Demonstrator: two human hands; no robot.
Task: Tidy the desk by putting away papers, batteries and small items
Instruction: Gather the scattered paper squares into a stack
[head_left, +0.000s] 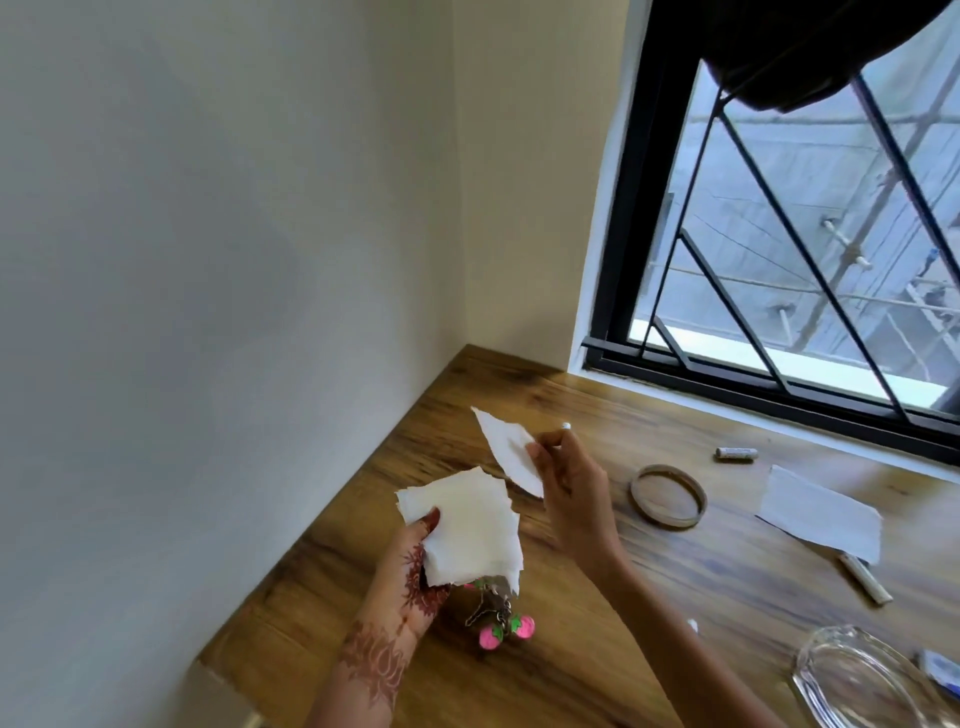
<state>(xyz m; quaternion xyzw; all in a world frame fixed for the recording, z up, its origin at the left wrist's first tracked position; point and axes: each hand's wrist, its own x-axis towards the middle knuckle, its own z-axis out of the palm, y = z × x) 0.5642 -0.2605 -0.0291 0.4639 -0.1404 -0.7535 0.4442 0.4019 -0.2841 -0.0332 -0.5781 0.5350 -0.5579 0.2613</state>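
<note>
Pale walls (208, 260) meet in a corner above a wooden counter (675, 597). A black-framed window (649, 208) with slanted bars fills the upper right, with a dark cloth (779, 47) hanging across its top.

At the near right edge of the counter sits a clear glass dish (857, 680), partly cut off by the frame. Farther back on the right, a white sheet of paper (821, 512) lies flat on the wood.

Both hands are raised over the left part of the counter, apart from each other. The left hand (415, 566), patterned with henna, grips a stack of paper squares (457, 525) with the thumb pressed on its top face. The right hand (569, 483) pinches a single paper slip (506, 452) between thumb and fingers, holding it tilted on edge just beyond the stack.

A round wooden ring (667, 496) lies flat between the right hand and the sheet. A white stick (865, 578) rests just beside the sheet's near corner; whether it is a battery or a pen I cannot tell.

Below the stack is a keychain (498, 618) with two pink strawberry charms; whether it hangs from the left hand or lies on the wood is unclear. A battery (736, 453) lies on its side near the window sill. A small blue-and-white item (940, 675) shows at the right edge.
</note>
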